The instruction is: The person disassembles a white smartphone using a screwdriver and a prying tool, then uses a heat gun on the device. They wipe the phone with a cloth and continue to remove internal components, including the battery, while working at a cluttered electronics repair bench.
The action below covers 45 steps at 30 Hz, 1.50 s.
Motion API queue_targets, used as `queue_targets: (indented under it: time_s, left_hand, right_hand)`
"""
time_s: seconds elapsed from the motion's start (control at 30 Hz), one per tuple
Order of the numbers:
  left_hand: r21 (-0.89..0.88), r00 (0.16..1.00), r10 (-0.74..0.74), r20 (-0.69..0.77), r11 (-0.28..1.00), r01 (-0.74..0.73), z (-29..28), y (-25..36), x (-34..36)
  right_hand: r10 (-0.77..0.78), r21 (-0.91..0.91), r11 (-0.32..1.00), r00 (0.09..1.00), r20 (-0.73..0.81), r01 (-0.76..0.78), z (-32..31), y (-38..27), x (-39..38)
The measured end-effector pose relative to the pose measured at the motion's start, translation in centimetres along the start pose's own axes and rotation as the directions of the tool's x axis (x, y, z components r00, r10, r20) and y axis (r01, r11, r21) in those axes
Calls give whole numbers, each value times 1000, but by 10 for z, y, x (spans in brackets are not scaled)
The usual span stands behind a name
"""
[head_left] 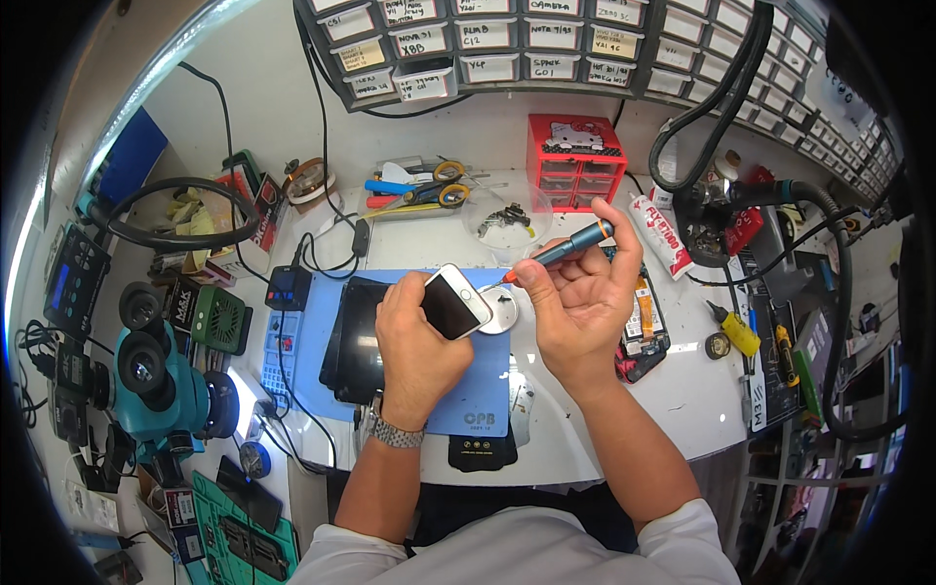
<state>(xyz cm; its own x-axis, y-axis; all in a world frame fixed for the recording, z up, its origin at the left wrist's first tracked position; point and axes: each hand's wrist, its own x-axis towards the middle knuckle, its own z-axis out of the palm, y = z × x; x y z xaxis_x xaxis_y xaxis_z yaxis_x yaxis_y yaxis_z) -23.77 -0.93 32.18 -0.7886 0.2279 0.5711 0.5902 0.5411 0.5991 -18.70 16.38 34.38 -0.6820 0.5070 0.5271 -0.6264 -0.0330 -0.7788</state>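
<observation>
My left hand [419,331] is closed around a white smartphone [456,301] with a dark screen and a round button at its lower right end. Between the thumb and fingers of my right hand [580,302] is a blue screwdriver [575,246] with a red collar. Its thin tip points down-left at the phone's button end; whether it touches cannot be made out. Just below the tip, a small round silver dish [499,314] holds tiny dark bits. Under my left hand lie a blue mat [478,385] and a stack of black panels [353,339].
Right of my right hand lies an opened phone [643,327]. A clear round tray [507,219] with dark parts stands behind, near a red drawer box [575,164]. A teal microscope [161,375] is at the left, and a yellow bottle [738,331] lies at the right.
</observation>
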Motion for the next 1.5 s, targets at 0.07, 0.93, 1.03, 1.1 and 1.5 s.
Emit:
queue_targets:
  time_s: [0.07, 0.93, 1.03, 1.1, 1.5]
  left_hand:
    - [2, 1000, -15, 20, 1000, 15, 0, -1, -1]
    - [-46, 996, -70, 62, 996, 73, 1, -1, -3]
    - [-53, 996, -67, 61, 996, 70, 1, 0, -2]
    - [-55, 996, -67, 66, 996, 71, 1, 1, -2]
    - [-31, 994, -57, 90, 998, 60, 3, -2, -3]
  right_hand:
    - [-11, 25, 1000, 1000, 27, 10, -4, 2, 0]
    - [-54, 145, 989, 988, 148, 33, -10, -2, 2]
    - [-11, 94, 996, 993, 114, 0, -8, -4, 3]
    - [-21, 52, 999, 993, 115, 15, -9, -4, 4]
    - [87, 66, 994, 995, 45, -90, -1, -8, 6]
